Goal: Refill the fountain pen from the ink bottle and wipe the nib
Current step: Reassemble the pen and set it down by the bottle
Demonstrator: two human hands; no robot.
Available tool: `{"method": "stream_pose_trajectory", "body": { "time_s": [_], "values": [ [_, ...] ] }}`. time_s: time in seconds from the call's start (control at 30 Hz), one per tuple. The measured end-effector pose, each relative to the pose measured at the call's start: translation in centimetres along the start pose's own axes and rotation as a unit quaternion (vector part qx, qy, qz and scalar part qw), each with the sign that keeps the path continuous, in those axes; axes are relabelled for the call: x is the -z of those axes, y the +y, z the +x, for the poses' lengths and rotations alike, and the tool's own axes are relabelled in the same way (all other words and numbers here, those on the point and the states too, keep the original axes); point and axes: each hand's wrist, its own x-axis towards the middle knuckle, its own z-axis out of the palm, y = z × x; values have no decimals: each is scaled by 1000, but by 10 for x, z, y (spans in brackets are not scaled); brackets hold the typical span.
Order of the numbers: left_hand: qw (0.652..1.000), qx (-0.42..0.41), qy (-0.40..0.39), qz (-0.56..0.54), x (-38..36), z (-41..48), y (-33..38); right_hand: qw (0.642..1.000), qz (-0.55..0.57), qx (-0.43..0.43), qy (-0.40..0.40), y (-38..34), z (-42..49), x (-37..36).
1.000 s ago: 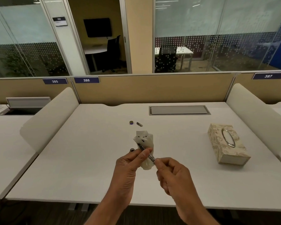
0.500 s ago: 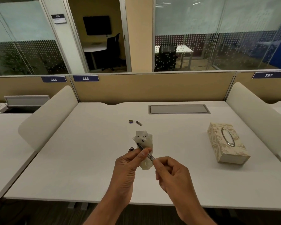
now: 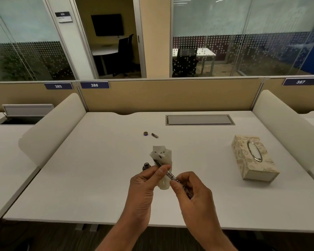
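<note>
Fountain pen (image 3: 170, 175) slants above the near middle of the white desk (image 3: 101, 171), its far end buried in an ink-spotted tissue (image 3: 162, 156). Left hand (image 3: 145, 185) pinches tissue around it; right hand (image 3: 192, 192) clamps the near end. Open ink bottle (image 3: 146, 166) stands just left of the tissue.

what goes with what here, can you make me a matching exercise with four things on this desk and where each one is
Things:
1. crumpled white tissue
2. small dark glass ink bottle
3. small round bottle cap
4. beige patterned tissue box

Places:
A. lying on the desk beside a small metal pen part
B. standing open just beyond the left hand
C. on the desk's right side, away from both hands
D. pinched in the left hand around the pen's front end

Pairs: 1-D, 2-B, 3-A, 4-C
</note>
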Motion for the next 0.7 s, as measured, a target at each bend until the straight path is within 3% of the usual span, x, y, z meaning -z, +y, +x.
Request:
{"method": "stream_pose_trajectory", "body": {
  "time_s": [0.1, 0.23, 0.57, 0.63, 0.7],
  "values": [
    [1000, 1, 5, 10, -1, 1, -1, 988, 123, -89, -36, -4, 3, 1],
    [1000, -6, 11, 22, 2, 3, -3, 924, 281, -233, -114, -8, 10, 10],
    [1000, 2, 14, 25, 7, 1, -13, 802, 446, -345, -194, 9, 13, 10],
    [999, 6, 16, 28, 8, 0, -15, 803, 445, -347, -192, 13, 12, 7],
    [999, 9, 22, 34, 9, 1, -16, 846, 386, -325, -173, 15, 11, 3]
  ]
}}
